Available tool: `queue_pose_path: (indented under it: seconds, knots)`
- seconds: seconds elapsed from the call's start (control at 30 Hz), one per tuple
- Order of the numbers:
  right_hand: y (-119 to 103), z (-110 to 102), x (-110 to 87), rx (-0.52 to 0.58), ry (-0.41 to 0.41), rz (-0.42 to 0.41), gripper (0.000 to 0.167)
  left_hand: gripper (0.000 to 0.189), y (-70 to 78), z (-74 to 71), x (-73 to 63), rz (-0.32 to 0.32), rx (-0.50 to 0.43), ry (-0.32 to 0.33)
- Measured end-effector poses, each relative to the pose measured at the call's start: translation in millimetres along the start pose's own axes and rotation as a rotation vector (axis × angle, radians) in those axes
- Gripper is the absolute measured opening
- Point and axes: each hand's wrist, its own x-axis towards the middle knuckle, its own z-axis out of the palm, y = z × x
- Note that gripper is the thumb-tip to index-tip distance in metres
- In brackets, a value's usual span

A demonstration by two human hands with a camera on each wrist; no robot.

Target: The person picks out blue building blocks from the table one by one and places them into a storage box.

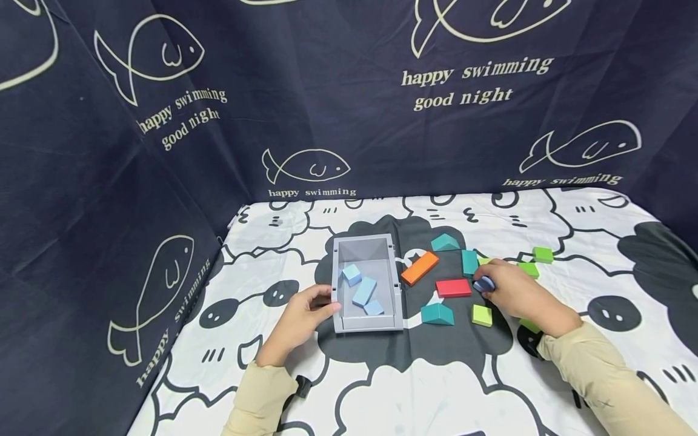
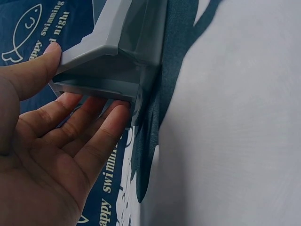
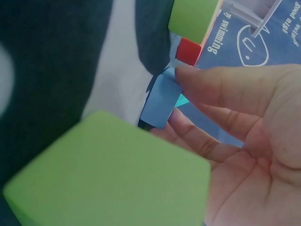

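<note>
My left hand (image 1: 302, 321) holds the near left side of a grey plastic box (image 1: 398, 303). In the left wrist view its thumb lies on the box's rim (image 2: 89, 54) and its fingertips touch the edge below. Several light blue blocks, among them an oblong one (image 1: 364, 291), lie inside the box. Right of the box, my right hand (image 1: 515, 289) pinches a blue block (image 3: 162, 99) between thumb and fingers, low over the cloth. A red block (image 1: 453, 288) lies just left of that hand, and a teal block (image 1: 469, 263) beyond it.
An orange block (image 1: 420, 268) lies close to the box's right side. Teal triangular blocks (image 1: 438, 314) and green blocks (image 1: 482, 315) are scattered around the right hand. A patterned cloth (image 1: 414, 393) covers the table, with dark fabric (image 1: 327, 121) hanging behind and at the left.
</note>
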Motion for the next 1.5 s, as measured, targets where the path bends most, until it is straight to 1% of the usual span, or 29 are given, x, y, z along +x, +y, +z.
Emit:
queue_pose_path:
  seconds: [0.13, 0.53, 0.87, 1.1, 1.33, 1.5]
  knots:
    - [0.1, -0.1, 0.2, -0.003, 0.008, -0.013, 0.025, 0.037, -0.1, -0.1, 0.3, -0.013, -0.014, -0.001]
    - [0.2, -0.4, -0.1, 0.002, 0.003, -0.011, 0.024, 0.036, -0.2, 0.4, 0.1, -0.007, -0.011, 0.013]
    - [0.8, 1.1, 0.4, -0.001, -0.026, 0.030, 0.022, 0.038, -0.9, 0.6, -1.0, -0.017, 0.003, 0.001]
    - [0.4, 1.5, 0.8, -0.001, -0.024, 0.030, 0.022, 0.038, 0.0, -0.3, -0.9, -0.001, -0.004, 0.000]
    - [0.8, 1.3, 0.2, 0.000, -0.016, 0.032, 0.022, 0.038, 0.6, -0.2, -0.9, -0.001, 0.001, -0.002]
    - [1.0, 1.6, 0.1, 0.001, -0.002, 0.018, 0.021, 0.039, -2.2, -1.0, -1.1, 0.021, 0.010, -0.006]
